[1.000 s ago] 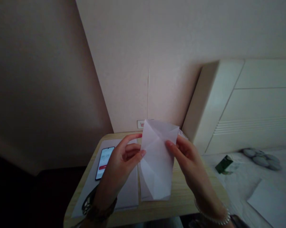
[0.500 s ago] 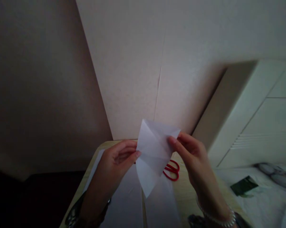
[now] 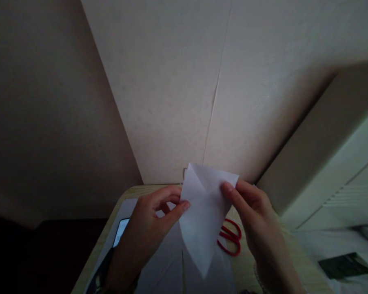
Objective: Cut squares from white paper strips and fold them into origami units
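A creased white sheet of paper [image 3: 204, 216] is held up above a small wooden table [image 3: 131, 192], folded into a shape that narrows to a point at the bottom. My left hand [image 3: 150, 228] pinches its left edge between thumb and fingers. My right hand [image 3: 251, 212] pinches its upper right edge. Both hands are closed on the paper.
Flat white sheets [image 3: 162, 269] lie on the table under my hands. Red-handled scissors [image 3: 231, 239] rest to the right of the paper. A phone [image 3: 120, 232] peeks out at the left. A cream headboard [image 3: 333, 175] and a bed with a dark packet [image 3: 344, 265] are at the right.
The paper has been folded narrower, its lower part now a long point. The view tilted and shifted, so the headboard moved right and the scissors and phone edge came into sight.
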The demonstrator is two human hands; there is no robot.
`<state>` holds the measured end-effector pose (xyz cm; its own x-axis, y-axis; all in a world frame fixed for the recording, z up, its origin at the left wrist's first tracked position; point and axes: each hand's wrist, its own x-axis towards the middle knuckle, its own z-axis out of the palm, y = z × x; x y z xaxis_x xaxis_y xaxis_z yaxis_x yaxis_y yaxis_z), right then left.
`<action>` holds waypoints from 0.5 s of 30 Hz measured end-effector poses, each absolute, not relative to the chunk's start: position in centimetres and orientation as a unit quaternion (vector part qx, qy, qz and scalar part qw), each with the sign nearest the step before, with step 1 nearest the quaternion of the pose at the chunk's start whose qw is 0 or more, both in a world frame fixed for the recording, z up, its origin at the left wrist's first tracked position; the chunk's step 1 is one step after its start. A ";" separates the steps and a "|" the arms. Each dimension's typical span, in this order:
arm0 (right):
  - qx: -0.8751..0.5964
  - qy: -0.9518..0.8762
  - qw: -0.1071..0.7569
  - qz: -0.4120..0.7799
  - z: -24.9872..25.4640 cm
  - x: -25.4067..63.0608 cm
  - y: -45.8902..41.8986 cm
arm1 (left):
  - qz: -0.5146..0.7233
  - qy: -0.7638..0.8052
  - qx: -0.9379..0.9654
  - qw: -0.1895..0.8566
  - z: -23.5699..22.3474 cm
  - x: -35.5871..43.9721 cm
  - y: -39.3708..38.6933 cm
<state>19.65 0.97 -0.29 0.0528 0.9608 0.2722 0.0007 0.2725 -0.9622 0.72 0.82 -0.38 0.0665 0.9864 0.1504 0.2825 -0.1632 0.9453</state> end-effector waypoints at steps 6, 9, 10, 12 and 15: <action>-0.450 -0.547 0.526 0.471 -0.2 21.0 1.4 | 0.441 0.539 0.648 0.308 -0.2 0.2 0.4; -0.441 -0.569 0.506 0.475 -0.2 21.4 1.2 | 0.412 0.509 0.708 0.265 -0.1 -0.3 0.0; -0.436 -0.576 0.501 0.477 -0.2 21.4 1.1 | 0.400 0.498 0.724 0.260 -0.1 -0.4 -0.2; -0.424 -0.589 0.477 0.497 -0.2 21.3 0.9 | 0.385 0.481 0.745 0.256 -0.2 -0.5 -0.4; -0.397 -0.579 0.442 0.557 -0.3 21.0 0.7 | 0.365 0.462 0.773 0.234 -0.1 -0.8 -0.6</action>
